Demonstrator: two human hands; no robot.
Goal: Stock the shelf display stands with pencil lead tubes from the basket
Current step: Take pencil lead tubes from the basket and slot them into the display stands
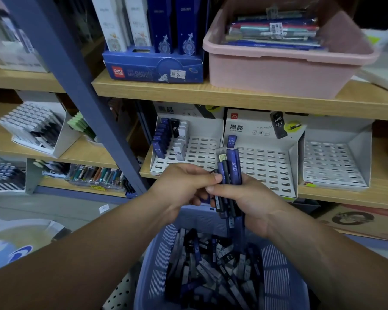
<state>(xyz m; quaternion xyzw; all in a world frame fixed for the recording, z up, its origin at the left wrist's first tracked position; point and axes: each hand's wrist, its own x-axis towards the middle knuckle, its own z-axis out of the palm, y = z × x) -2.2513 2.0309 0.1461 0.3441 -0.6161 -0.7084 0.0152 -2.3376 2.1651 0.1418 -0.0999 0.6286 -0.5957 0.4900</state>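
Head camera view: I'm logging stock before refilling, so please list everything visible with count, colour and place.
basket: one, blue, bottom centre
loose tubes: many, blue, black and grey, inside the basket
held tubes: a handful, blue and black, above the basket
left stand: one, white, middle shelf, partly stocked
middle stand: one, white, middle shelf, one blue tube at its back
right stand: one, white, middle shelf
pink tub: one, top shelf, holding stationery packs
blue box: one, top shelf, left of the tub
left hand: pinches the held tubes
right hand: grips the held tubes
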